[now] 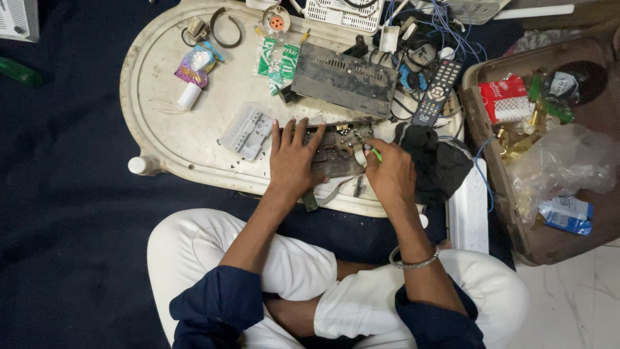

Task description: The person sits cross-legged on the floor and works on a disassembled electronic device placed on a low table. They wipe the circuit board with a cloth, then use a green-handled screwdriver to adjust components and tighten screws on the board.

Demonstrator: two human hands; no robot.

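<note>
A brown circuit board (341,147) lies on the near part of a worn white oval tray (168,129). My left hand (294,158) rests flat on the board's left side, fingers spread, pressing it down. My right hand (387,171) is closed around a thin green-handled tool (374,153) whose tip touches the board's right end. A dark metal chassis (344,81) stands just beyond the board. I sit cross-legged in white trousers, with a bead bracelet on my right wrist.
A clear plastic part (247,131) lies left of the board, a black cloth (436,161) right of it. A remote control (438,92), tangled wires, green packets (279,63) and a white perforated cover (342,14) crowd the tray's far side. A brown box (549,155) of packets stands at right.
</note>
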